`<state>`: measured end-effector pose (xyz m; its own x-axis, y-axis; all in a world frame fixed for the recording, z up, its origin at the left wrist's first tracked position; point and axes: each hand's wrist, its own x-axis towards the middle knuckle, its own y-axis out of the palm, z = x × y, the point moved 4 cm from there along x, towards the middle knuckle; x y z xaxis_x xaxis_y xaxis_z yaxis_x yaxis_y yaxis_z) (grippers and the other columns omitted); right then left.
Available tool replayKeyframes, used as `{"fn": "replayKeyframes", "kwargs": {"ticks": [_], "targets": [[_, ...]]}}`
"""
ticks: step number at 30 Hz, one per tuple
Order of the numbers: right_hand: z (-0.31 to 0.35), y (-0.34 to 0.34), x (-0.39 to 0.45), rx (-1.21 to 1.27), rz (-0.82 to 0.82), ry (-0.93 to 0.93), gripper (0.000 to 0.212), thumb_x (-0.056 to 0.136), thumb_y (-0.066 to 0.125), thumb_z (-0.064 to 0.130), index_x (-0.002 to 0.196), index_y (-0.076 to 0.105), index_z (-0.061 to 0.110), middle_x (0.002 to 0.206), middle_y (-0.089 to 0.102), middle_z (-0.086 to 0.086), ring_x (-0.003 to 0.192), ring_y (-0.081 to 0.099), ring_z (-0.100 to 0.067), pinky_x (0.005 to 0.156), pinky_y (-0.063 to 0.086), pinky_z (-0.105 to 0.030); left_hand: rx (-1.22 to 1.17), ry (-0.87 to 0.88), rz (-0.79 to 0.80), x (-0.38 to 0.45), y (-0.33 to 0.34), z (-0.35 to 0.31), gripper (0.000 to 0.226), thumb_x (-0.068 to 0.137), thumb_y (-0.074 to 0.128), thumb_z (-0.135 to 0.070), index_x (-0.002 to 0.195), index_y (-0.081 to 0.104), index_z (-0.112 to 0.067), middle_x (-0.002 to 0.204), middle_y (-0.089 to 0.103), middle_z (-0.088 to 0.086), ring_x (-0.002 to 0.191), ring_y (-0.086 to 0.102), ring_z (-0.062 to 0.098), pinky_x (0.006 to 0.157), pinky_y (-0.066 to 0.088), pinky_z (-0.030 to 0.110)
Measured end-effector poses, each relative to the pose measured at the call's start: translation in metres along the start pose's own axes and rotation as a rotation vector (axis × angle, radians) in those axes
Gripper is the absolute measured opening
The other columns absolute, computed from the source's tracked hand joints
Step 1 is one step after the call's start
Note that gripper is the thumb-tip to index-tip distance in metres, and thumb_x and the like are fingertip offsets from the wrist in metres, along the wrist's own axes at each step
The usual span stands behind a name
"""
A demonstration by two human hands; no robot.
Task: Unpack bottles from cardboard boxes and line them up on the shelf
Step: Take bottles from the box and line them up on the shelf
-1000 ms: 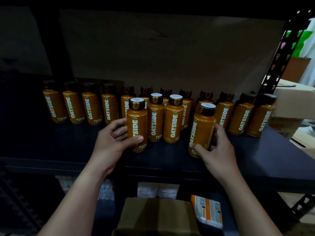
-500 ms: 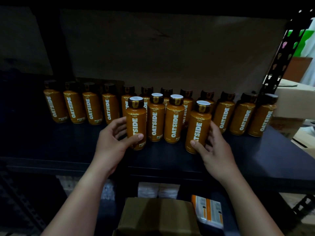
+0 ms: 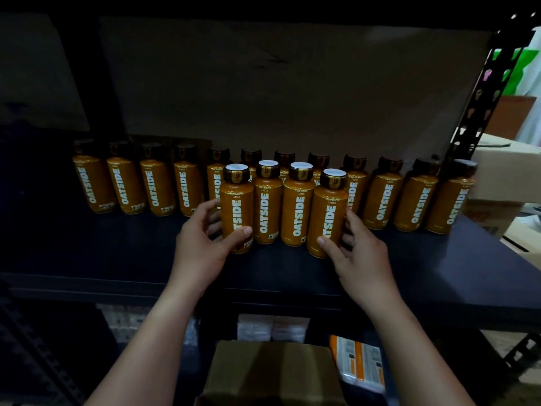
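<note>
Shelf stock, in progress. Back row [image 3: 383, 197]: twelve orange bottles standing upright along the rear of the dark shelf [image 3: 439, 265], running from 9 to 3 o'clock. Front row: four bottles at centre, just ahead of the back row, and by the look of it only begun. Your left hand [image 3: 202, 247] curls round the leftmost front bottle [image 3: 236, 209], thumb across its label. Your right hand [image 3: 355, 250] grips the rightmost front bottle [image 3: 329, 215] the same way. Bottles: orange body, white "OATSIDE" lettering, dark collar, white cap top. Cardboard box [image 3: 269, 373] at 6 o'clock below the shelf; contents hidden, so the remaining count cannot be judged.
</note>
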<state>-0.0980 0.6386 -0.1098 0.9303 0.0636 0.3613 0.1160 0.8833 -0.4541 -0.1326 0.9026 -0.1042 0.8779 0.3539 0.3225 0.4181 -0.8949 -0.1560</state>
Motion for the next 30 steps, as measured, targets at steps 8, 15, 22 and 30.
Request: {"fn": "replayKeyframes", "kwargs": {"ticks": [8,15,22,30], "targets": [[0.003,-0.001,-0.006,0.039,-0.006,0.005,0.093,0.090,0.074,0.029,0.161,0.013,0.036,0.159,0.036,0.009,0.140,0.043,-0.009,0.115,0.043,-0.040,-0.028,0.019,-0.007,-0.005,-0.001,-0.001,0.095,0.073,0.090,-0.023,0.153,0.040,-0.031,0.148,0.054,-0.006,0.132,0.055,0.009,0.107,0.050,0.037],[0.005,-0.012,-0.033,-0.044,-0.172,-0.023,0.095,0.088,0.078,0.021,0.160,0.017,0.031,0.138,0.040,0.008,0.105,0.055,-0.005,0.083,0.047,-0.014,-0.116,-0.004,-0.109,-0.028,-0.015,-0.007,0.096,0.077,0.087,-0.017,0.155,0.032,-0.031,0.147,0.051,-0.004,0.132,0.053,0.010,0.104,0.049,0.030],[0.021,-0.001,-0.095,0.008,-0.246,-0.206,0.052,0.089,0.074,0.008,0.132,0.050,0.028,0.094,0.052,0.004,0.078,0.055,-0.013,0.072,0.050,-0.018,-0.245,0.102,-0.229,-0.097,-0.030,0.002,0.059,0.089,0.075,-0.007,0.138,0.049,-0.028,0.104,0.062,0.005,0.084,0.066,0.014,0.075,0.057,0.034],[-0.052,0.070,-0.157,-0.075,0.071,-0.004,0.045,0.090,0.071,0.009,0.124,0.052,0.032,0.091,0.052,0.006,0.077,0.055,-0.010,0.073,0.048,-0.020,0.091,-0.164,0.190,-0.173,-0.003,0.106,0.042,0.090,0.075,-0.006,0.117,0.058,-0.034,0.093,0.067,0.000,0.088,0.067,0.010,0.079,0.054,0.022]]}}
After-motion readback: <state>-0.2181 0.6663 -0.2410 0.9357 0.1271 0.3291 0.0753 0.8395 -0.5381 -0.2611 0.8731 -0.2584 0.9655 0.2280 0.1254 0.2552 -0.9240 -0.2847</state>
